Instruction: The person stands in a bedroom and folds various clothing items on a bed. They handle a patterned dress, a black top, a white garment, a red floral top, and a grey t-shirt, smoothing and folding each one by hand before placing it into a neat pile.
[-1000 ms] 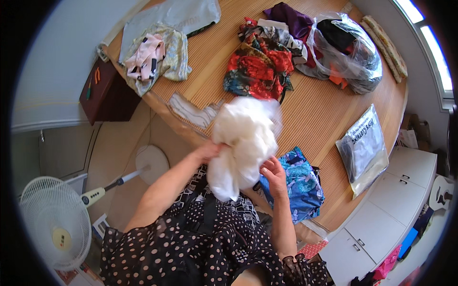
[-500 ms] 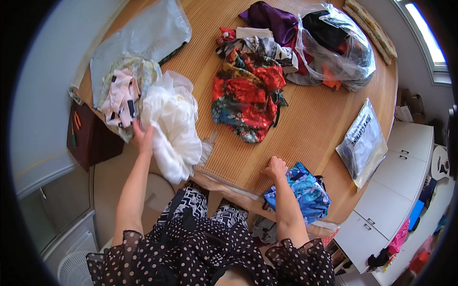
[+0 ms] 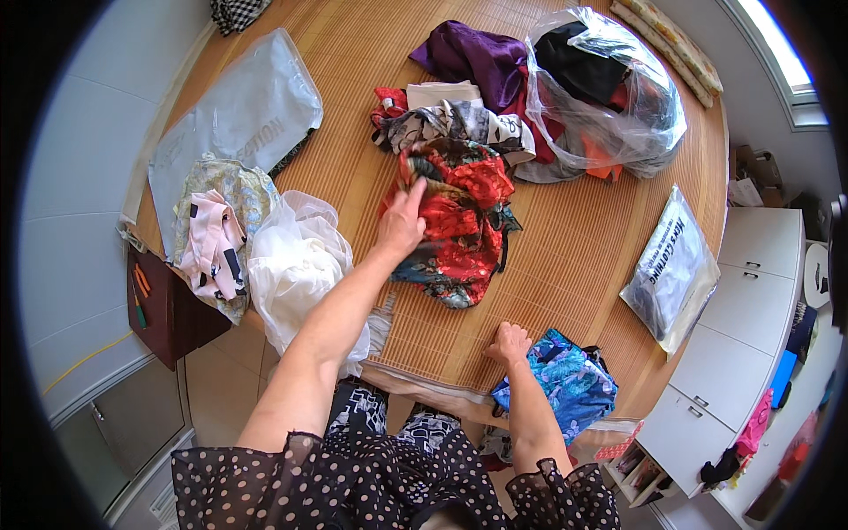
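My left hand (image 3: 405, 221) is at the upper left side of a crumpled red floral garment (image 3: 459, 256), fingers curled on its cloth. Knuckles down on the bamboo mat, my right hand (image 3: 508, 343) is closed in a loose fist, with no object showing in it. Just beside that wrist lies a folded blue floral garment (image 3: 570, 380), partly behind my forearm. A sheer white garment (image 3: 296, 256) hangs over the near left edge, partly hidden by my left arm. Next to it, a pale pink garment (image 3: 212, 234) rests on a yellowish patterned cloth (image 3: 238, 185).
A grey plastic mailer bag (image 3: 238, 110) lies far left. Behind the red garment are a grey-and-white printed cloth (image 3: 442, 124), a purple satin cloth (image 3: 477, 57) and a clear bag (image 3: 649, 128) of clothes. A packaged garment (image 3: 673, 274) lies right, near white drawers (image 3: 746, 300).
My left hand has left the pink and white garments and moved right, onto the red floral garment. My right fist stays in about the same place. The view has shifted slightly.
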Tool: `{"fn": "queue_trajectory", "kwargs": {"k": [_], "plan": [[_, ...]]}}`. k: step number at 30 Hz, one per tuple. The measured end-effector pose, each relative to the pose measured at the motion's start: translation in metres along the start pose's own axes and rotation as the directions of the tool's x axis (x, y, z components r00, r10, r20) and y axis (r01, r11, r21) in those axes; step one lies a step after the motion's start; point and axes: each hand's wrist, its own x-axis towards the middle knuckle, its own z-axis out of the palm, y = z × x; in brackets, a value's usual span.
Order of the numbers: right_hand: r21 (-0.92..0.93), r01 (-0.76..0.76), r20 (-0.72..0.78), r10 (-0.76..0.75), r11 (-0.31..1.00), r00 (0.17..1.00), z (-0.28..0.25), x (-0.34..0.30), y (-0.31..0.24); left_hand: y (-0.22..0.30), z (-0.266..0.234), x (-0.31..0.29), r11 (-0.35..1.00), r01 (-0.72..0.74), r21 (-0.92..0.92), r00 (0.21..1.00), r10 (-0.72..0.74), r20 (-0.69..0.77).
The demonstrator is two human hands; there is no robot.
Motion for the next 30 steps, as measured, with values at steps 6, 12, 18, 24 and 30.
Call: {"fn": "queue_trajectory", "kwargs": {"k": [6,12,18,24,30], "plan": [[-0.003,0.016,-0.042,-0.016,1.0,0.999,0.0,0.001,0.005,0.015,0.038,-0.129,0.984,-0.096,-0.153,0.856,0.16,0.492],[0.022,0.07,-0.211,-0.064,0.997,0.975,0.031,0.017,0.02,0.041,-0.006,-0.154,0.986,-0.09,-0.139,0.916,0.137,0.377],[0.08,0.016,-0.091,-0.009,0.997,0.996,0.005,0.001,0.012,0.044,0.001,-0.065,0.976,-0.214,-0.033,0.975,0.212,-0.062],[0.151,0.094,-0.036,-0.09,0.984,0.995,-0.001,0.003,0.019,-0.004,0.042,-0.03,0.995,0.098,0.033,0.958,-0.103,0.268],[0.988,0.048,-0.012,-0.239,0.146,0.971,-0.005,0.001,0.043,0.008,0.014,-0.093,0.408,0.518,-0.752,0.844,-0.385,0.372]]}}
